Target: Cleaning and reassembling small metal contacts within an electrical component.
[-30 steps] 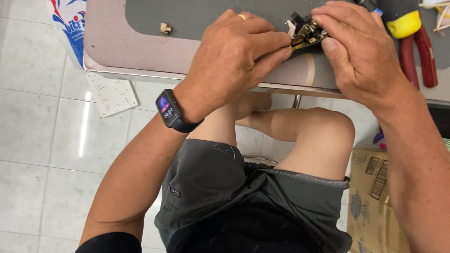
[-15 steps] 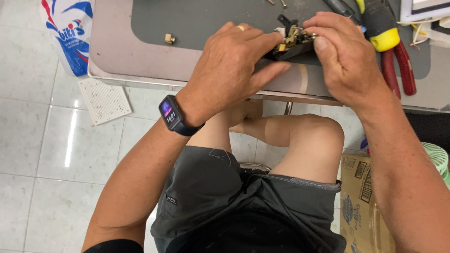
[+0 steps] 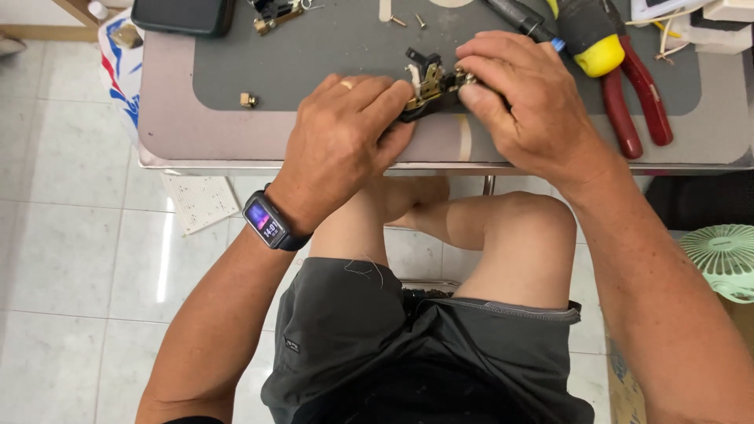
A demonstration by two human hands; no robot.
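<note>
Both hands meet fingertip to fingertip: left hand [image 3: 342, 137] curled, right hand [image 3: 534, 110] seemingly pinching.

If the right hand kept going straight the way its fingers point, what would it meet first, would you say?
The right hand points left, so it would first meet the small brass-and-black part it already pinches, then the left hand fingertips.

We cannot see most of the small brass-and-black mechanism [image 3: 430, 85]: the left hand [image 3: 345, 137] covers its seven o'clock end, the right hand [image 3: 530, 102] its three o'clock end. The red-handled pliers [image 3: 632, 94] and dark phone [image 3: 182, 16] run off at twelve o'clock. The green fan [image 3: 726, 259] is cut at three o'clock.
</note>
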